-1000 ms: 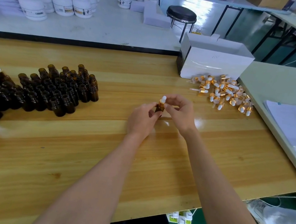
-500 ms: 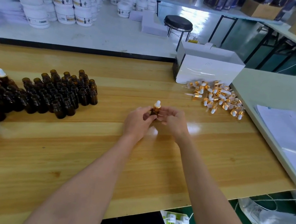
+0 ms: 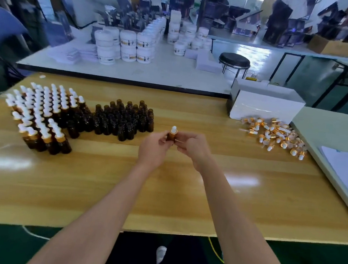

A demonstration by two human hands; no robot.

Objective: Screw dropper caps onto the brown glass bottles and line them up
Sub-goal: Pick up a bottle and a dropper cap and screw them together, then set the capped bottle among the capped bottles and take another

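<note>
So the bottle [image 3: 170, 137] is up in the middle of the frame, held off the wooden table [image 3: 162, 195] between both hands. The left hand [image 3: 155, 146] has its fingers curled round the brown glass body. The right hand [image 3: 190, 147] pinches in from the other side, near the gold collar of the dropper cap [image 3: 173, 130]. I can't tell if those fingertips sit on the collar itself or just under it. The white bulb pokes out above both hands, and the cap looks seated and roughly straight.

My take on doing this bit well:

- Keep the left hand as the anchor and let the right do all the turning.
- Turn by the gold collar, not the rubber bulb. The bulb probably just squishes and twists.
- Keep the bottle upright so the glass pipette goes straight down the neck.
- If it binds early, back off and restart rather than forcing it, since it's likely cross-threaded.
- Stop at snug.

Once it's tight, it looks like it belongs with the capped bottles [image 3: 42, 113] at middle left, squared up against the front row. The uncapped bottles [image 3: 123, 118] are just right of those, and the loose caps [image 3: 275, 135] are piled at middle right, in front of the white box [image 3: 263, 107].
</note>
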